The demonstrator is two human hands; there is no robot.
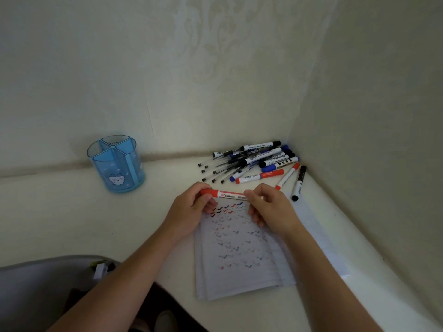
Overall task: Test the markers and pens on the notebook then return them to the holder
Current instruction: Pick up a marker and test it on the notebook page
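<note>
Red marker (224, 194) between both hands, above notebook (242, 255)

I see the notebook (239, 264) lying on the table (72, 212) in front of me, a little right of centre. Over its far edge a marker (227, 194) lies crosswise, with my left hand (191, 208) holding one end and my right hand (271, 208) holding the other. Behind the notebook, a heap of pens and markers (251, 160) lies on the table in the corner where the walls meet. The holder (117, 165) stands well apart to the left, near the back wall (143, 68).
</note>
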